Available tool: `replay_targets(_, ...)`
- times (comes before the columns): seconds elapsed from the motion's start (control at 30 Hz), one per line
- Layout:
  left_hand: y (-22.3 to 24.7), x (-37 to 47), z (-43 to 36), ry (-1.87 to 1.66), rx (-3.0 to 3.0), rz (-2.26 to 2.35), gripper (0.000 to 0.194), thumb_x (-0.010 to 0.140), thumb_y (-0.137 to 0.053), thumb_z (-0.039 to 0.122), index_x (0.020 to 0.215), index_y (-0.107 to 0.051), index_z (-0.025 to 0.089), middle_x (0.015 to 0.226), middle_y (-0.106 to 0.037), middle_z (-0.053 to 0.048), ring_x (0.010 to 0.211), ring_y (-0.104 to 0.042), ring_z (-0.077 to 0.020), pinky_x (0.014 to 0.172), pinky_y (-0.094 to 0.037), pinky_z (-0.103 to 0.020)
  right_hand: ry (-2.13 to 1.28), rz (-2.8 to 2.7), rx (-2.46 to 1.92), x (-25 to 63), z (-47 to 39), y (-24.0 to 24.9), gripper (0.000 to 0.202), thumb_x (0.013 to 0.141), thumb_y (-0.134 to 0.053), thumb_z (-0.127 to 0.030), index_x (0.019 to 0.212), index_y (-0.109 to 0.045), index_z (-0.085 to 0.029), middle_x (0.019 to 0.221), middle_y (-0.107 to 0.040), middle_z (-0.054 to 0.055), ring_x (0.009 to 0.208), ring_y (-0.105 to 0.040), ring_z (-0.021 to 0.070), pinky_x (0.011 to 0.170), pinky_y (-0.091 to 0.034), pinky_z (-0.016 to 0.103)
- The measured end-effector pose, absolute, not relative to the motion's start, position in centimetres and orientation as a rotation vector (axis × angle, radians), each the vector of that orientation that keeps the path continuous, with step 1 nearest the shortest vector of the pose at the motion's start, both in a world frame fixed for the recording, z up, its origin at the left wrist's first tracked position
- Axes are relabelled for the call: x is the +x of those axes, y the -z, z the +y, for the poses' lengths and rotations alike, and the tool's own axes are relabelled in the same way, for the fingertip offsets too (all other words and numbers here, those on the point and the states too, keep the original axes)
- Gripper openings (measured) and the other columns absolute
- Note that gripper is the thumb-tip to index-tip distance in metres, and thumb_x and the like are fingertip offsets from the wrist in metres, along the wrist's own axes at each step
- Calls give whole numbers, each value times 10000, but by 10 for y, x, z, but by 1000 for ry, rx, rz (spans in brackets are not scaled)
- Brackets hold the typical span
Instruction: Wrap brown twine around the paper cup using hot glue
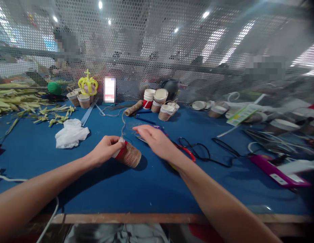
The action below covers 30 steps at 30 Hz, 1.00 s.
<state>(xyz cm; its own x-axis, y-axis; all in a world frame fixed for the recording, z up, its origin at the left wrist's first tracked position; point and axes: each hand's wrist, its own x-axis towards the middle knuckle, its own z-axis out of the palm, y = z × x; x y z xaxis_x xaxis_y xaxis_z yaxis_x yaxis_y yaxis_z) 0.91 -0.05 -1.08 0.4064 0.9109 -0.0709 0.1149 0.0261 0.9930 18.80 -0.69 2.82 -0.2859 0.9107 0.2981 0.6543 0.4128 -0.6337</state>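
Observation:
A paper cup wound with brown twine lies tilted in my left hand, whose thumb and fingers pinch its white and red rim. From that rim a loose strand of twine runs back to a twine roll on the blue table. My right hand is to the right of the cup, apart from it, over scissors with red handles. Its fingers point left and look stretched out; nothing shows in them. The scissors are partly hidden under that hand and forearm.
Crumpled white cloth lies at the left, near dried plant strips. Small wrapped cups and a lit phone stand at the back. A black cord and a purple device are at the right.

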Motion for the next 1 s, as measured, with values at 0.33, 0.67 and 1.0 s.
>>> replay_targets(0.33,6,6,-1,-813,1485,991,176,690,-492,241,656,-619,124,566,-573,23,501,-475,-81,507,-366,-184,-222,-1999,-2287,258,39,-16,170,755,-556,-265,732,-625,-112,788,-647,132,796,-606,246,684,-434,322)
replay_targets(0.67,7,5,5,-838,1441,980,157,677,-504,239,637,-597,119,555,-550,17,488,-455,-76,479,-351,-181,-412,-1771,-2129,259,38,-8,299,718,-545,-172,1005,-520,-93,881,-644,116,718,-620,186,612,-467,268)
replay_targets(1.0,3,-1,11,-884,1589,1067,191,680,-502,282,575,-543,129,509,-461,36,464,-395,-65,444,-304,-176,-989,-1593,-1491,233,-22,-38,225,711,-584,-339,735,-571,-116,575,-605,26,441,-537,92,429,-444,204)
